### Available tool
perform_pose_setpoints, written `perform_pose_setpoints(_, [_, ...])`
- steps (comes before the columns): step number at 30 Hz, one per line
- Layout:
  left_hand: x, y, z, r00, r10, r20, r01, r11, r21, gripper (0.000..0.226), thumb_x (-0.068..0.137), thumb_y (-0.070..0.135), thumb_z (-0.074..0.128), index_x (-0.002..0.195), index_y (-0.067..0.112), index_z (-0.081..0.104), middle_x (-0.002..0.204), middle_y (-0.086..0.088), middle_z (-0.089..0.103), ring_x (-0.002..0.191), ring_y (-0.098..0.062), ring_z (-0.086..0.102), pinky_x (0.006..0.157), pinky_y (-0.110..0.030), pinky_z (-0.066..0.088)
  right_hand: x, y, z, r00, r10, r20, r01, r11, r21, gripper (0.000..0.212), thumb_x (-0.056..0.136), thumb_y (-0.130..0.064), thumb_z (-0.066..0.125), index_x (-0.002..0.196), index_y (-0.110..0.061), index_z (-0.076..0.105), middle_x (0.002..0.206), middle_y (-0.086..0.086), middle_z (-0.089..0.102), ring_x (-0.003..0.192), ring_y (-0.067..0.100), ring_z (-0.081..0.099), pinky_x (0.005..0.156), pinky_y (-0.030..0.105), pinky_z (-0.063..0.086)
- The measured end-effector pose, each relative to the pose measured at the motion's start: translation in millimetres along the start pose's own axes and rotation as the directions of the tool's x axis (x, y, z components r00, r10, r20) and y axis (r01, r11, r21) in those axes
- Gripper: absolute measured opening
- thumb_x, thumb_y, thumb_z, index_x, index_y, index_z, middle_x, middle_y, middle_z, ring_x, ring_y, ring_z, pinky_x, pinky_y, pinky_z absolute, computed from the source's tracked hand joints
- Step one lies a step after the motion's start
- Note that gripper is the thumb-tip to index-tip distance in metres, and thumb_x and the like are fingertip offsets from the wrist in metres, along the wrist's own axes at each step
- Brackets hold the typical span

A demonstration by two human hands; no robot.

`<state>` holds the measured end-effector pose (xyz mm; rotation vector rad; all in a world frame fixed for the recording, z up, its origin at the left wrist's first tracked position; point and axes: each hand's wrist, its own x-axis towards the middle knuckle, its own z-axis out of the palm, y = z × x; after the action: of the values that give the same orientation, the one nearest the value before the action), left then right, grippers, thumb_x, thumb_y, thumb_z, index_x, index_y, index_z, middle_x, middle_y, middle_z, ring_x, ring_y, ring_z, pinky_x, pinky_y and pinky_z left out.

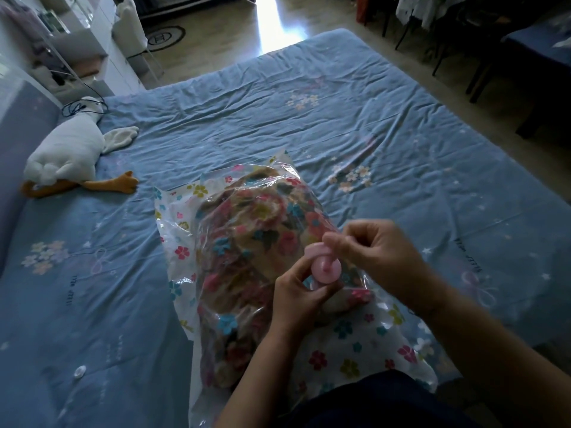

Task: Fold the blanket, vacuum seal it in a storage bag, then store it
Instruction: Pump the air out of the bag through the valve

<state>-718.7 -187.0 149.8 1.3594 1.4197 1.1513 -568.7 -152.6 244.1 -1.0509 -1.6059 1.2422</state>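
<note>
While the storage bag (268, 273) lies on the blue bed sheet (386, 125) in the lower middle of the frame, its pink valve (326, 268) is worked on by both hands. The bag is of clear plastic printed with small coloured flowers, and the folded flowered blanket (247, 242) is seen inside it, bulging under the film. The left hand (298, 299) is brought up from the lower centre, its fingers curled and pinched on the base of the valve and the plastic around it. The right hand (375, 245) is held just above and to the right of the valve, its fingers curled together and its thumb and forefinger pinched on the pink cap (315, 249) that stands tilted at the valve's upper left edge. A white stuffed goose (66, 152) with orange feet is laid at the left of the frame, well apart from the bag. A small clear round piece (79, 371) is seen on the sheet at lower left. White shelving (77, 41) is seen at upper left, and dark chair legs (482, 75) at upper right.
</note>
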Motion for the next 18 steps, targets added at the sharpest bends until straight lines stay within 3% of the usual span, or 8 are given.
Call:
perform_pose_setpoints(2, [-0.2,0.4,-0.2,1.000,-0.019,-0.018,0.018,1.000,-0.008,0.050,0.067,0.012,0.088,0.111,0.028,0.069,0.105,0.017,0.073,0.100,-0.002,0.067,0.087,-0.019,0.052,1.0,-29.9,-8.1,0.993,-0.115,-0.008,0.114,0.978,0.176,0.044,0.084,-0.028,0.069,0.053,-0.010,0.044,0.049,-0.007,0.038,0.046,0.005,0.033,0.044,0.017,0.030])
perform_pose_setpoints(4, [-1.2,-0.3,1.0,0.999,-0.029,-0.028,0.029,1.000,-0.013,0.053,0.066,0.012,0.088,0.112,0.029,0.069,0.107,0.016,0.073,0.102,-0.003,0.067,0.089,-0.020,0.052,1.1,-35.7,-10.8,0.983,-0.182,-0.025,0.183,0.956,0.230,0.041,0.082,-0.026,0.067,0.053,-0.010,0.043,0.050,-0.004,0.038,0.045,0.006,0.033,0.044,0.016,0.030])
perform_pose_setpoints(6, [-2.3,-3.7,2.3,0.999,-0.031,-0.019,0.030,0.999,-0.014,0.048,0.067,0.011,0.088,0.111,0.021,0.071,0.104,0.010,0.074,0.100,-0.006,0.068,0.088,-0.025,0.054,0.1,-12.7,-3.9,0.993,-0.116,-0.006,0.116,0.988,0.106,0.042,0.085,-0.025,0.068,0.055,-0.007,0.046,0.049,-0.008,0.042,0.044,0.002,0.035,0.045,0.014,0.031])
perform_pose_setpoints(9, [-4.1,-5.4,3.2,0.999,-0.036,-0.020,0.036,0.999,-0.029,0.050,0.067,0.020,0.088,0.113,0.017,0.070,0.105,0.008,0.074,0.102,-0.009,0.069,0.089,-0.030,0.054,-4.3,37.1,5.6,0.989,0.145,0.038,-0.136,0.972,-0.192,0.044,0.080,-0.044,0.067,0.053,-0.015,0.047,0.044,-0.011,0.042,0.043,0.002,0.037,0.047,0.022,0.033])
perform_pose_setpoints(11, [-5.6,-2.8,2.3,0.999,-0.034,-0.026,0.033,0.999,-0.035,0.053,0.065,0.027,0.087,0.115,0.017,0.070,0.107,0.009,0.074,0.104,-0.009,0.068,0.091,-0.030,0.054,-5.2,45.5,6.1,0.983,0.179,0.030,-0.166,0.953,-0.254,0.044,0.077,-0.046,0.068,0.053,-0.017,0.048,0.045,-0.011,0.041,0.044,0.003,0.037,0.048,0.026,0.033])
perform_pose_setpoints(15, [-0.3,-1.9,-1.3,1.000,-0.024,0.004,0.024,1.000,-0.008,0.048,0.070,0.013,0.086,0.114,0.021,0.070,0.106,0.011,0.073,0.102,-0.006,0.068,0.088,-0.026,0.054,0.4,-15.2,-2.8,0.999,-0.055,-0.004,0.055,0.999,0.000,0.042,0.082,-0.032,0.070,0.052,-0.017,0.045,0.048,-0.010,0.037,0.045,0.002,0.033,0.045,0.018,0.030])
perform_pose_setpoints(18, [-0.6,-2.3,-1.9,0.999,-0.045,-0.010,0.045,0.999,-0.002,0.054,0.068,0.014,0.088,0.115,0.029,0.067,0.110,0.014,0.072,0.105,-0.002,0.066,0.092,-0.023,0.052,2.0,-38.4,-10.5,0.981,-0.195,-0.008,0.193,0.962,0.191,0.038,0.082,-0.026,0.067,0.053,-0.019,0.043,0.051,-0.010,0.036,0.047,0.003,0.032,0.045,0.015,0.030])
